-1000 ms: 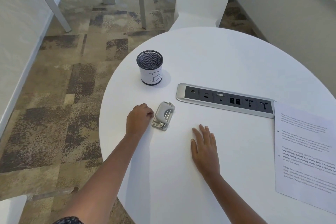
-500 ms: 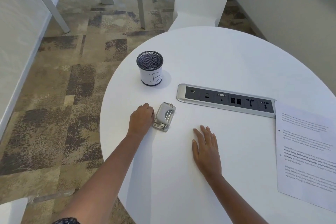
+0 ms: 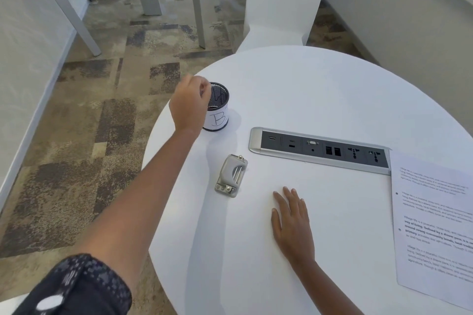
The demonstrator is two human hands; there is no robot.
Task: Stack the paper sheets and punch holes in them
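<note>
Round white table (image 3: pixel 320 100) fills most of the view, a white moulded chair (image 3: pixel 284 2) behind its far edge, patchy brown carpet (image 3: pixel 76 135) to the left. Long silver-and-black socket strip (image 3: pixel 320 149) is set into the tabletop, running left to right and tilting down toward the right. White printed paper sheets (image 3: pixel 435 225) lie flat at the table's right edge, top corner touching the strip's right end, long axis running toward and away from the person; how many sheets cannot be told, and two small dark dots near the left margin may be holes or bullets, too small to say. Left hand (image 3: pixel 190 107) is raised over the left rim of the black mesh pen cup (image 3: pixel 217 110) with a white label marked B, fingers curled in a loose pinch; whether it holds anything cannot be told, fingertips are blurred. Right hand (image 3: pixel 293 225) lies flat, palm down, fingers spread, holding nothing, on bare tabletop between the punch and the sheets. Small grey metal hole punch (image 3: pixel 231 175) sits free on the table, touched by neither hand, long axis pointing away from the person and slightly right. Key relation: sheets lie well right of the right hand, punch just left of it, so the right hand is the nearer one to both; left hand is well apart from the paper. Judgement: the sheets would need sliding left toward the punch, or the punch carrying right.
</note>
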